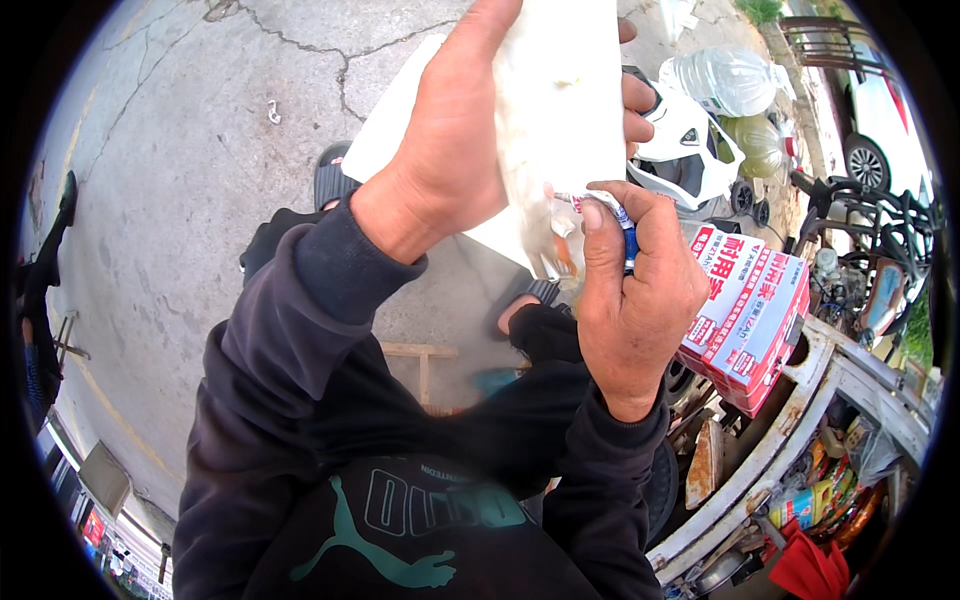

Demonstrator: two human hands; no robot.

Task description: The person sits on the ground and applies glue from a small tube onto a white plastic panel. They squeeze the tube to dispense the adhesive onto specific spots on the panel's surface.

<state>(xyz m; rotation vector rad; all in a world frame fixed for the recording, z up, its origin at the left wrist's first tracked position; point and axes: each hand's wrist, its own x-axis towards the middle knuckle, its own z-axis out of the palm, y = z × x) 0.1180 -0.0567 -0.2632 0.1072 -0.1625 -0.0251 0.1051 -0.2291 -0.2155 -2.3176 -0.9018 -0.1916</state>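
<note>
My left hand (445, 135) grips a long white plastic-looking piece (555, 90) upright, thumb along its near side and fingertips round the far edge. The piece's lower end is smudged, with some brownish orange showing. At that end my right hand (637, 300) is closed in a pinch on a small crumpled tube (628, 240), blue and white with red print; its narrow end touches or nearly touches the piece. Another white panel (390, 115) lies behind my left hand, partly hidden by it.
At right are a white moulded shell (685, 145), large plastic jugs (720, 80), red-and-white boxes (750, 330) and a rusty metal cart (745, 505) of clutter. A white car (870, 120) stands beyond bike parts. Below me are sandalled feet and a wooden frame (420, 350) on cracked concrete.
</note>
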